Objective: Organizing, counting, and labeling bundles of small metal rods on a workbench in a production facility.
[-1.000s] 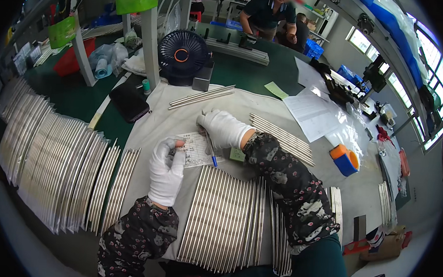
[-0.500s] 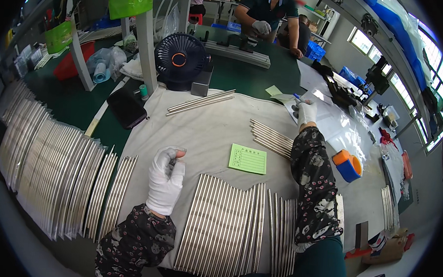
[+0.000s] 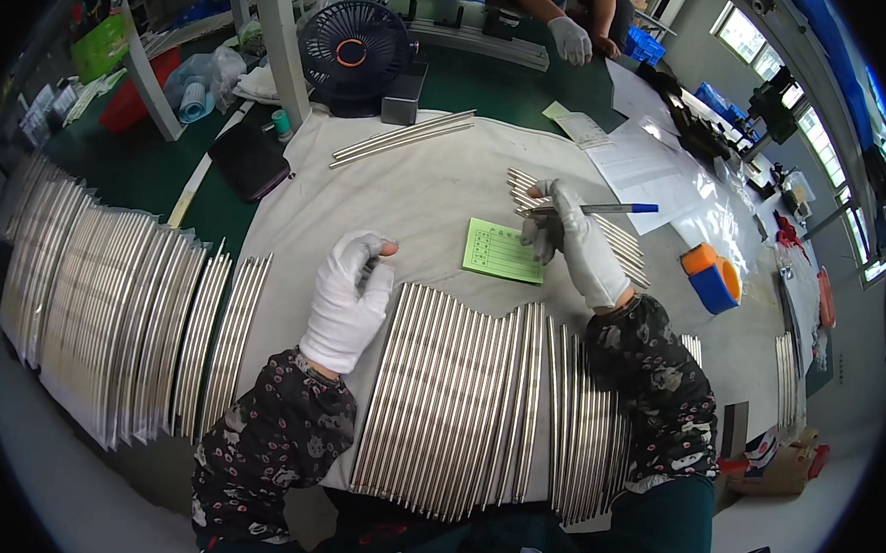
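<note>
My left hand (image 3: 346,307), in a white glove with a bare fingertip, hovers over the cloth beside the main row of metal rods (image 3: 441,402). Its fingers are loosely curved and apart, holding nothing. In my gloved right hand (image 3: 583,252) is a pen (image 3: 622,209), its blue end pointing right. That hand is just right of a green printed card (image 3: 502,251), which lies on the cloth above the rods. Behind the hand lie several slanted rods (image 3: 620,248), partly covered by it. My right sleeve hides part of another group of rods (image 3: 580,434).
Bagged rods (image 3: 96,308) line the left side. A dark pouch (image 3: 249,161), a fan (image 3: 354,54) and a few loose rods (image 3: 405,137) are farther back. On the right are papers (image 3: 658,188) and a blue-orange tape roll (image 3: 713,281). A co-worker's gloved hand (image 3: 570,40) is across the table.
My right hand has come back from the papers toward the green card, bringing the pen. My left hand stays beside the rods. The view has tilted down, and the co-worker's gloved hand has lowered.
</note>
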The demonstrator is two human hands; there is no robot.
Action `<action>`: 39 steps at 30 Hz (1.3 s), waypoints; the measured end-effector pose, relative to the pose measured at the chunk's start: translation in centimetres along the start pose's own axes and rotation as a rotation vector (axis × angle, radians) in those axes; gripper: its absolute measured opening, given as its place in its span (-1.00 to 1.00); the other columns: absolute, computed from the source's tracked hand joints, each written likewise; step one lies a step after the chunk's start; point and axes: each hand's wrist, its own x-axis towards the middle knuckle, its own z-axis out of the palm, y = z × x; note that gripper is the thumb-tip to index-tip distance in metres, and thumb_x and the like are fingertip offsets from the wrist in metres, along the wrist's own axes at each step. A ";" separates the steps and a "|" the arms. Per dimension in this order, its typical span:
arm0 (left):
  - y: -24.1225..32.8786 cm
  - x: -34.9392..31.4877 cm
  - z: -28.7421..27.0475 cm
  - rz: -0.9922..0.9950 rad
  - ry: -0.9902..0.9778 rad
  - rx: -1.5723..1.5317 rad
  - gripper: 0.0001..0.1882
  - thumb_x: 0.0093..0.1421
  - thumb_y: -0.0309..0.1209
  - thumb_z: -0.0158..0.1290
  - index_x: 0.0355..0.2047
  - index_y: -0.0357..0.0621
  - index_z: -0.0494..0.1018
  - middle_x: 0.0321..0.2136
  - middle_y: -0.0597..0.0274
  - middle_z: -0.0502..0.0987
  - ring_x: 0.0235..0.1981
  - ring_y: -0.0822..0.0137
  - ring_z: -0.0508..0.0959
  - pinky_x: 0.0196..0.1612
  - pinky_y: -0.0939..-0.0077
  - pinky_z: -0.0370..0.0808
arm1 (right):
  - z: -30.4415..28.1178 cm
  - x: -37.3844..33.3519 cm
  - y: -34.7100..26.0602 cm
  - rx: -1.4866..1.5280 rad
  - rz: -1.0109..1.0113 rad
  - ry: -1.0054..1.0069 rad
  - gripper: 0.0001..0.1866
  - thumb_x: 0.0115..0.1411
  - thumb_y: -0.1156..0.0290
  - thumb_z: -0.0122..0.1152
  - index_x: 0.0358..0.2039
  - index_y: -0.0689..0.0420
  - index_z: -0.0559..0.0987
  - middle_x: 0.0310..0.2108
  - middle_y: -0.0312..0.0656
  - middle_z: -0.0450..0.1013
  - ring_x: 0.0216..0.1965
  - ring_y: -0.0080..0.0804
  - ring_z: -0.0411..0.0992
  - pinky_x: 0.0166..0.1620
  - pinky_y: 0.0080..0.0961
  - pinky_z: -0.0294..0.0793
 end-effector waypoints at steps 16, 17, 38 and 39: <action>1.9 1.5 6.0 0.263 -0.329 0.608 -0.72 -0.05 -0.29 0.05 -0.32 -0.13 0.49 -0.47 0.16 0.45 -0.33 0.12 0.42 -0.26 0.23 0.34 | 0.5 1.8 3.1 0.160 -0.129 0.174 -0.57 0.23 -0.02 -0.16 -0.40 0.13 0.41 -0.67 -0.33 0.34 -0.70 -0.69 0.20 -0.63 -0.77 0.11; 1.8 1.5 6.0 0.252 -0.327 0.602 -0.72 -0.05 -0.29 0.05 -0.32 -0.13 0.49 -0.47 0.16 0.45 -0.33 0.12 0.42 -0.26 0.23 0.34 | 0.8 1.4 2.8 0.154 -0.120 0.168 -0.57 0.23 -0.02 -0.16 -0.40 0.13 0.41 -0.67 -0.33 0.34 -0.70 -0.69 0.20 -0.63 -0.77 0.11; 2.1 1.9 6.4 0.324 -0.452 0.686 -0.77 -0.08 -0.34 0.10 -0.36 -0.11 0.50 -0.47 0.23 0.40 -0.36 0.23 0.41 -0.34 0.32 0.37 | 1.6 1.0 4.8 -0.297 -0.266 0.207 -0.91 -0.06 0.59 0.10 -0.63 0.21 0.39 -0.71 -0.39 0.28 -0.63 -0.73 0.15 -0.54 -0.69 0.20; 2.2 1.9 6.4 0.324 -0.453 0.687 -0.77 -0.08 -0.34 0.10 -0.37 -0.11 0.50 -0.47 0.23 0.40 -0.36 0.23 0.41 -0.34 0.32 0.37 | 1.6 1.0 4.7 -0.286 -0.269 0.208 -0.90 -0.06 0.59 0.11 -0.64 0.21 0.38 -0.71 -0.39 0.28 -0.63 -0.73 0.15 -0.54 -0.69 0.20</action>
